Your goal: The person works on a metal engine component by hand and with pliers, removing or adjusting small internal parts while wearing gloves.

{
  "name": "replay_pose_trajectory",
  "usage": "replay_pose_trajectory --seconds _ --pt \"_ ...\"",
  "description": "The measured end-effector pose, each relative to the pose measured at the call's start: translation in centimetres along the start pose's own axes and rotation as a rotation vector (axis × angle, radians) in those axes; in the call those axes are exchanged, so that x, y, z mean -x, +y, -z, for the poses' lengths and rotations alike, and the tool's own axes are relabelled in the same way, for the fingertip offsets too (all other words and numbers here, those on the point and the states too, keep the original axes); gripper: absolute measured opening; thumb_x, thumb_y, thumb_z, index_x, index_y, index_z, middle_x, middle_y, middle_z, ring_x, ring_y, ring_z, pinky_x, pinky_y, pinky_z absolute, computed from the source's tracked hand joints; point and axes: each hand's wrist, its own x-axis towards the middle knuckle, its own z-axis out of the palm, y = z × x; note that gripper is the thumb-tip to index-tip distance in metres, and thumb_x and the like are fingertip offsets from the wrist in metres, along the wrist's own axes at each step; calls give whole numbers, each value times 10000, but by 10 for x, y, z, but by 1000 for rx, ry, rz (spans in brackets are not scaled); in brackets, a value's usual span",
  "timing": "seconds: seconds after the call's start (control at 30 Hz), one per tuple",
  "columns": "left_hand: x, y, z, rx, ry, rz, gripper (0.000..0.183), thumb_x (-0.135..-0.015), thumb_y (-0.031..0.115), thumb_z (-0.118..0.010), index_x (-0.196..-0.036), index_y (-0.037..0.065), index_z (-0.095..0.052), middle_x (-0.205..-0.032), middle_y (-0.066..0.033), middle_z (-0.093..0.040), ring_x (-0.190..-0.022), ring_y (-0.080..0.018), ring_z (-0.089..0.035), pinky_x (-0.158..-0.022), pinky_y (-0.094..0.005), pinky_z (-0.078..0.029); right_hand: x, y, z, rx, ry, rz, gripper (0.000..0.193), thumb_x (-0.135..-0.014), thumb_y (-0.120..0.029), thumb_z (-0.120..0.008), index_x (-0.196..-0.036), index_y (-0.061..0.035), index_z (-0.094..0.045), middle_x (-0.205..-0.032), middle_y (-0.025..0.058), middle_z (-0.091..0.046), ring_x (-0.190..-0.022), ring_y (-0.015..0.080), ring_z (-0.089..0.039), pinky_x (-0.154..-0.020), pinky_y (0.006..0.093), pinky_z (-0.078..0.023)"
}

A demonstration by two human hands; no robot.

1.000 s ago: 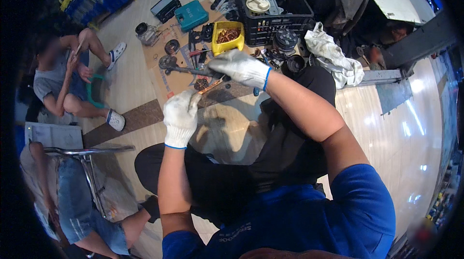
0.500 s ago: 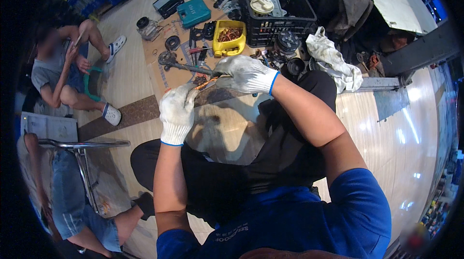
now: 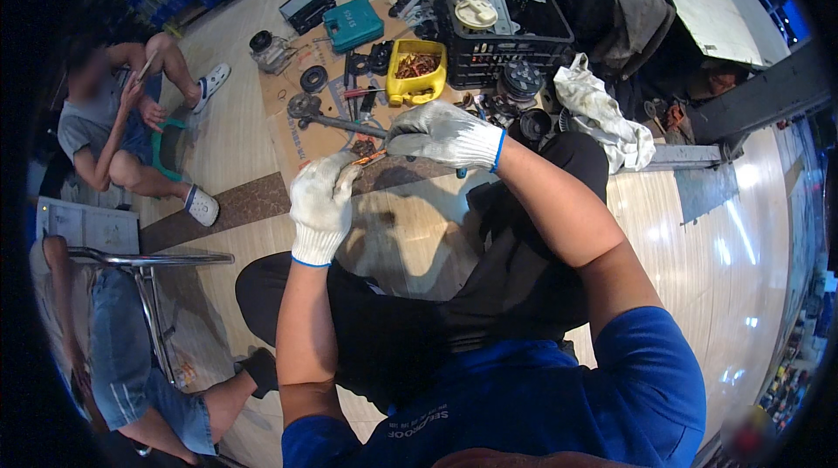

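Observation:
In white knit gloves with blue cuffs, both my hands meet over the floor in front of my crossed legs. A thin orange, copper-coloured strip (image 3: pixel 370 158) lies between them; my left hand (image 3: pixel 321 206) pinches its near end. My right hand (image 3: pixel 447 134) is closed at the strip's other end, and what else its fingers hold is hidden. Beyond them, a long dark metal tool with a round head (image 3: pixel 304 107) lies on the cardboard (image 3: pixel 281 129), its shaft running toward my right hand. Farther off stands a cut-open yellow jug (image 3: pixel 417 91) holding small copper-coloured pieces (image 3: pixel 419 65).
A teal case (image 3: pixel 353 24) and black ring-shaped parts (image 3: pixel 313 79) lie on the cardboard. A black crate (image 3: pixel 511 53) stands behind, with a white cloth (image 3: pixel 602 110) to its right. Two people sit at left, one near a metal-framed stool (image 3: pixel 157 260).
The thin metallic glint between my hands is gone from view, and the orange strip points slightly differently. Both hands keep nearly the same place.

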Motion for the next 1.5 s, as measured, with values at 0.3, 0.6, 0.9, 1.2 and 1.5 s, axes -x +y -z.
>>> replay_pose_trajectory --seconds 0.3,0.6,0.9,1.2,1.5 --pt "4 6 0 335 0 303 259 -948 186 -628 -1045 -44 -696 -869 -157 -724 -795 -226 -699 -745 -324 -536 -1 -3 -7 -324 62 -110 428 -925 -405 -664 -1052 1 -720 -937 188 -717 -833 268 -691 -775 369 -527" --pt "4 2 -7 541 -2 512 299 -980 220 -619 -1091 -51 -680 -887 -84 -695 -820 -136 -617 -763 -291 -497 -11 17 -50 -1562 -129 -153 404 -1041 -340 -533 -1255 -3 -594 -921 149 -734 -735 228 -739 -594 333 -621" --pt "5 2 -3 444 -69 517 310 -982 240 -604 -1067 -43 -695 -881 -126 -711 -818 -166 -638 -756 -318 -500 -12 11 -54 -1641 -134 -181 290 -1029 -319 -567 -1155 -64 -625 -859 121 -721 -706 234 -717 -587 340 -576" --pt "9 -20 -6 258 -1 421 306 -964 233 -617 -1020 -60 -685 -818 -139 -711 -709 -185 -656 -667 -351 -514 -28 10 -54 -1284 92 -154 260 -1016 -247 -587 -1130 -30 -674 -901 108 -716 -764 192 -713 -668 304 -558" --pt "-6 8 3 -42 -137 131 148 -903 179 -655 -937 44 -705 -865 -215 -688 -835 -417 -663 -724 -472 -519 -17 -11 -30 264 -2 120 537 -912 -474 -645 -1255 -61 -659 -1129 237 -684 -1013 415 -665 -877 459 -534"
